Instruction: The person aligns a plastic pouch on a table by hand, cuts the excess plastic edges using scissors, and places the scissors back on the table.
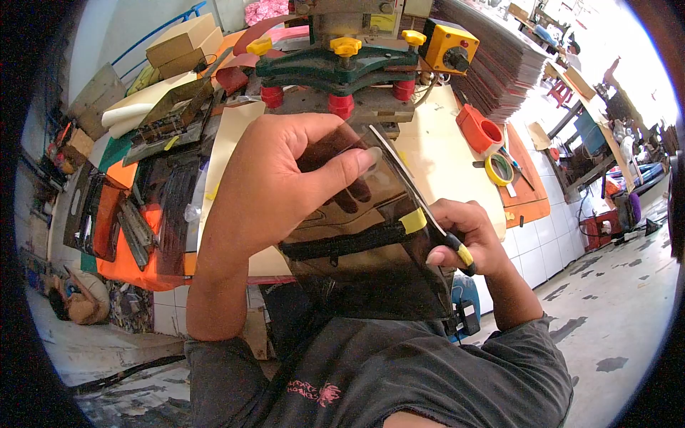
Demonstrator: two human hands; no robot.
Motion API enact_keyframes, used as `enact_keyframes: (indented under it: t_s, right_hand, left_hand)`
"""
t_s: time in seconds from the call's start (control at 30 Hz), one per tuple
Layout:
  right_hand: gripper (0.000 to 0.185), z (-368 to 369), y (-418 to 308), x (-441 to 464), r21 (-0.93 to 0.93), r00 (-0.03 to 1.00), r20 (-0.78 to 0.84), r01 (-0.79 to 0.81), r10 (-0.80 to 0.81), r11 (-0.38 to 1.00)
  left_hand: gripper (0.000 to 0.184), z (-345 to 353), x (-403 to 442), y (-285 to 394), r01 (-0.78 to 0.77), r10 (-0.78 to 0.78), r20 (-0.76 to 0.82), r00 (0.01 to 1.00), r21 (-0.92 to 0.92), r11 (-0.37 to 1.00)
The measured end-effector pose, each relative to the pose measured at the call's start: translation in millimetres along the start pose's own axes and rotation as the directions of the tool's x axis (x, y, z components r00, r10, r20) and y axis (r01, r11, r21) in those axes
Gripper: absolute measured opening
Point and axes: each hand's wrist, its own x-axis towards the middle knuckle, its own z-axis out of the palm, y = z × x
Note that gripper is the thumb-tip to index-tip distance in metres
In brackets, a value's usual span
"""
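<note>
My left hand (pixel 275 178) pinches the upper edge of a smoky see-through plastic pouch (pixel 371 282) between thumb and fingers; its fingers show through the plastic. A black zipper (pixel 349 242) runs across the pouch, with a piece of yellow tape (pixel 413 221) at the zipper's right end. My right hand (pixel 471 228) is closed around the black-and-yellow handles of a pair of scissors (pixel 464 255). Their blades point up and away along the pouch's right edge. Whether they are cutting at this instant I cannot tell.
Beyond my hands stands a green press (pixel 335 68) with yellow knobs and a yellow control box (pixel 448 47). An orange tape dispenser (pixel 478 130) and a yellow tape roll (pixel 499 170) lie on the right. Dark plastic pieces (pixel 168 200) and metal strips (pixel 135 232) lie left.
</note>
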Motion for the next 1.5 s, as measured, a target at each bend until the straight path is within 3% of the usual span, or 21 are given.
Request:
enact_keyframes:
  t_s: [0.37,0.73,1.23,1.37,1.5]
  right_hand:
    - [0.046,-4,-2,4,-0.038,0.999,0.043,0.024,-0.023,0.999]
    - [0.045,2,-3,4,0.114,0.999,0.039,-0.016,0.012,0.993]
    - [0.045,2,-7,4,0.033,0.999,0.015,-0.028,0.028,0.999]
    - [0.045,-2,-5,3,0.013,0.999,0.023,-0.036,0.036,0.999]
    - [0.045,-7,-5,4,0.008,0.999,0.053,-0.012,0.011,1.000]
  left_hand:
    - [0.019,3,2,-4,0.006,-0.008,0.036,0.999,0.041,0.999]
    - [0.018,3,2,-6,0.006,-0.007,0.023,1.000,0.034,0.999]
    - [0.019,1,2,-6,0.003,-0.001,0.060,0.998,-0.029,1.000]
    - [0.019,-4,4,-4,0.002,-0.005,0.091,0.996,0.033,0.999]
    - [0.019,-7,7,-7,0.027,-0.018,0.158,0.987,-0.055,0.998]
